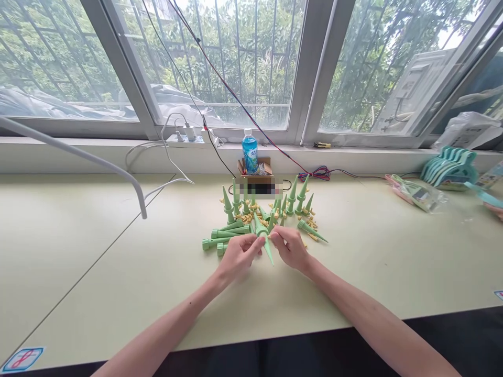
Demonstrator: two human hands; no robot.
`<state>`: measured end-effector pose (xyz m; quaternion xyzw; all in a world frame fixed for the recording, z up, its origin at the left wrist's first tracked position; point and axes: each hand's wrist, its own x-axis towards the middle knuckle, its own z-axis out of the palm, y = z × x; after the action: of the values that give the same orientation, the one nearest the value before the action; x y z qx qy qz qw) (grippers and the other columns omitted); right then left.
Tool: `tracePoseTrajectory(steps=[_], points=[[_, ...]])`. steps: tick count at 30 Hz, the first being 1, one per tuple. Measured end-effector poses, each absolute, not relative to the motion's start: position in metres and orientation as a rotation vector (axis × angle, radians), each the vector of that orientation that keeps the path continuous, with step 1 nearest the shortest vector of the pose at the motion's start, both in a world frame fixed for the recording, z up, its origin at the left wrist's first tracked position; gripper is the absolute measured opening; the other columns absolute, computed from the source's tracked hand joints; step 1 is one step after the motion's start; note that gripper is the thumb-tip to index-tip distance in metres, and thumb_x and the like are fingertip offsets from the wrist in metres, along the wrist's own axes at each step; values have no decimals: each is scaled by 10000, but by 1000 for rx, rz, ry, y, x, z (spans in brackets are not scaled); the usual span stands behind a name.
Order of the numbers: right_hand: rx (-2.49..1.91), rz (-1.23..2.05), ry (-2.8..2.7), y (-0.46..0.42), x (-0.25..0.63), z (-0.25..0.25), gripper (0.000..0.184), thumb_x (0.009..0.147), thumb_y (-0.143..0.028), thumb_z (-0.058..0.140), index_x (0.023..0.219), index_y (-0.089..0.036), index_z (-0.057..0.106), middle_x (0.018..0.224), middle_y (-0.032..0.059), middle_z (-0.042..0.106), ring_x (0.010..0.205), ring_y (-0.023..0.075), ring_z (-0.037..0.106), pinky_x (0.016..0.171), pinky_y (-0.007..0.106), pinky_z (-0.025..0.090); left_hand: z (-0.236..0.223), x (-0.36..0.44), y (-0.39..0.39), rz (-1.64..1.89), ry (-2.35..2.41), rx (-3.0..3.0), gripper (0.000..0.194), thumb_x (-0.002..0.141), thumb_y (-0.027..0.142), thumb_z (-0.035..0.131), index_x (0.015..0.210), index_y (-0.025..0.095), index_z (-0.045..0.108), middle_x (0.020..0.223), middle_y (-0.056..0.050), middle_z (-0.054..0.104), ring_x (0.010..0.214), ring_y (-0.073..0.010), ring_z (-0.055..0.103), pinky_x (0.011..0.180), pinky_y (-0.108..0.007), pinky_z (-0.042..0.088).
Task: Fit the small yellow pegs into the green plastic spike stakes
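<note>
My left hand (239,255) is closed around the collar of a green plastic plant-watering spike (269,253), whose thin tip points down toward me. Close beside it, my right hand (293,248) is pinched on a small yellow valve piece (270,236) at the spike's side; the fingers mostly cover it, so how far it sits in the spike cannot be seen. Beyond my hands, several green spikes stand upright (302,198) on the table. More green spikes lie flat (231,233) to the left, and one lies (313,230) to the right. Loose yellow valve pieces (247,219) are scattered among them.
Behind the spikes is a small cardboard box (257,179) with a blue liquid bottle (250,152). A white bent tube (133,183) reaches in from the left. Coiled cable (319,173), bagged items (417,195) and teal hangers (450,166) are to the right. The table's front edge is near my forearms.
</note>
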<state>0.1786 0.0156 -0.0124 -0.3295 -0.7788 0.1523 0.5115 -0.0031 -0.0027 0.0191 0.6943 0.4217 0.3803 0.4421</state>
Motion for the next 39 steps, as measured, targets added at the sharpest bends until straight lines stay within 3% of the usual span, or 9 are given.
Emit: tracePoseTrajectory(steps=[7,13,19,23,26,29,32,36,39], points=[[-865,458,-1876,14,178,-12,513,1046,-403,294,578,-200,353,491,-34,381,427,86,327,453,246,268,6,-2,0,1090,1032,1965,309,802,463,707,913,176,681,688,17,527,500,-71,331,458,-208,318],[-882,462,-1868,13,176,-12,516,1039,-410,309,567,-201,327,488,-36,338,432,85,291,447,252,249,2,-1,2,1142,1044,2024,242,819,401,705,926,185,680,673,33,480,517,-73,329,470,-209,318],[-879,440,-1842,14,176,-12,497,1039,-409,308,587,-203,334,509,-34,354,446,90,308,459,249,264,7,1,-2,1050,1003,1905,272,808,382,713,979,186,635,690,43,496,489,-54,306,460,-200,300],[-887,406,-1796,14,176,-12,481,1040,-411,302,607,-205,339,528,-32,373,459,94,329,471,247,282,11,0,-3,1041,987,1759,389,786,447,729,1046,195,586,750,32,554,474,-52,387,441,-192,323],[-902,377,-1756,13,177,-11,473,1043,-403,304,614,-206,330,535,-33,372,468,94,338,479,248,286,12,0,-2,1064,975,1626,362,883,536,583,939,179,564,730,20,569,449,-57,453,413,-185,335],[-900,355,-1750,13,177,-11,471,1046,-397,308,616,-206,320,538,-36,363,472,92,334,480,248,281,13,-1,0,1045,962,1526,533,933,617,420,748,144,581,573,19,518,398,-67,449,398,-195,332],[-849,341,-1778,13,178,-10,462,1048,-391,310,625,-206,322,551,-37,360,483,93,332,483,245,284,15,-2,1,951,966,1444,669,920,675,367,645,117,614,511,-11,523,383,-80,447,387,-206,312],[-758,358,-1841,12,178,-8,435,1047,-368,329,647,-201,362,582,-31,393,502,94,356,496,238,307,20,0,0,766,941,1408,769,895,735,320,646,93,660,536,-54,582,374,-80,443,383,-209,300],[-736,384,-1878,12,177,-7,432,1048,-363,332,655,-197,404,589,-23,432,506,96,380,504,237,325,21,0,-1,703,909,1387,724,893,717,366,705,91,678,568,-48,596,374,-75,447,385,-205,301]])
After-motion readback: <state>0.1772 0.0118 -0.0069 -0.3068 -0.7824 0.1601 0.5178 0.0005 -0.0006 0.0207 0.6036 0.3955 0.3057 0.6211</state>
